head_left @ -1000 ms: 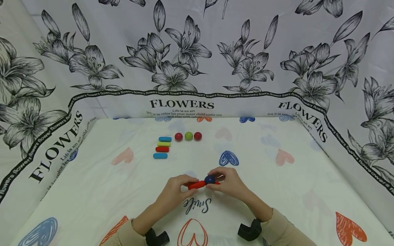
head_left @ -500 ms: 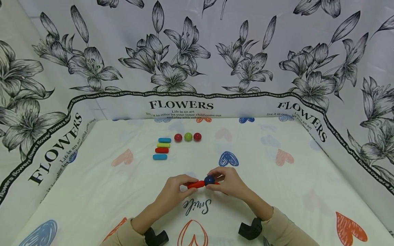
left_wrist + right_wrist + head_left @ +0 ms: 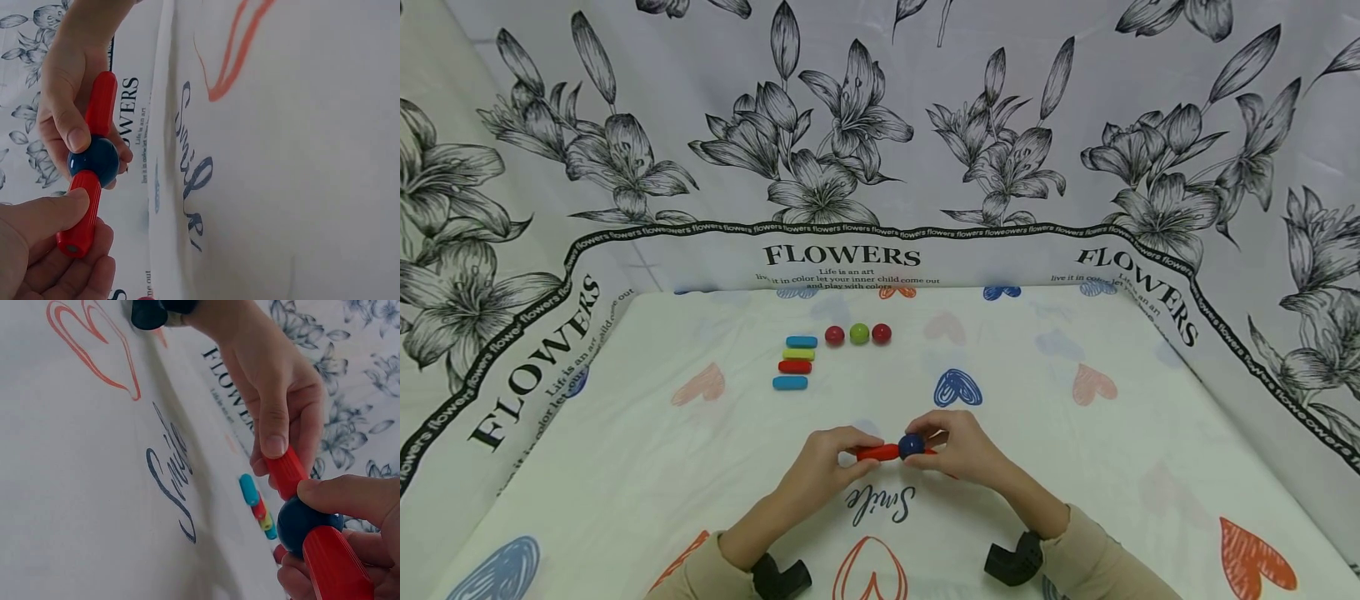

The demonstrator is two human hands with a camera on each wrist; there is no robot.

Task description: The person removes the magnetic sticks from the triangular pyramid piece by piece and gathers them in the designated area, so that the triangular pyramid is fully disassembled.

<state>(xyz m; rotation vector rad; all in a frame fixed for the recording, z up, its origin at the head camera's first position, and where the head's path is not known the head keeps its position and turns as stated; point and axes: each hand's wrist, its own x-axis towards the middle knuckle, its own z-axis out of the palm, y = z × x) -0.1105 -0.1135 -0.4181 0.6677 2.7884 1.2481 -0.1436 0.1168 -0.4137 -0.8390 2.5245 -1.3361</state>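
Observation:
In the head view my left hand (image 3: pixel 826 463) pinches a ridged red rod (image 3: pixel 877 452) between thumb and fingers. That rod meets one side of a dark blue ball (image 3: pixel 912 446), which my right hand (image 3: pixel 968 450) grips with thumb and fingertips. From the ball's other side sticks out a second red rod (image 3: pixel 102 103), seen well in the left wrist view and mostly covered by the right hand in the head view. The two rods and the ball form one nearly straight piece, held close over the tablecloth near the word "Smile".
Farther back lie short rods: a blue one (image 3: pixel 801 342), a yellow-green one (image 3: pixel 798 354), a red one (image 3: pixel 794 367) and another blue one (image 3: pixel 790 383). Beside them sit a red ball (image 3: pixel 834 336), a green ball (image 3: pixel 859 333) and another red ball (image 3: pixel 882 333). Flowered cloth (image 3: pixel 842 167) hangs behind.
The blue ball and my right hand have dipped slightly toward me, so the piece lies more level. My left hand keeps its place, and the loose rods and balls stay put.

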